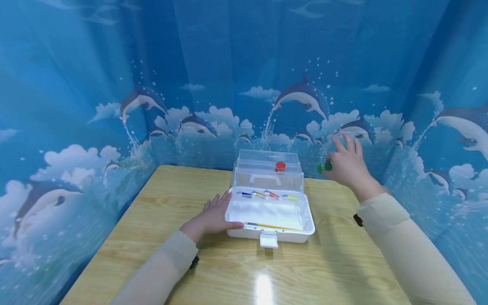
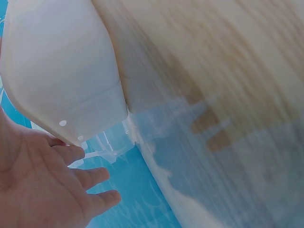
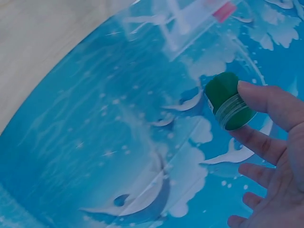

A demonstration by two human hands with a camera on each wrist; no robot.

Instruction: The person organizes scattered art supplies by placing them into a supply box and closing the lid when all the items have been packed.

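Hands: left [image 1: 213, 216] touches box edge [image 1: 233, 220]; right [image 1: 348, 163] pinches green jar [image 1: 324, 167].

The open white box [image 1: 270, 212] with its raised lid [image 1: 267, 169] blocks mid-table, with bare tabletop [image 1: 160, 212] either side and the curtain [image 1: 228, 84] close behind.

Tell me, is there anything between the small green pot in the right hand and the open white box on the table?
Nothing visible. The right hand pinches the green pot in the air, right of the white box. The box's clear lid stands tilted back, and the left hand rests against the box's left side, away from that path.
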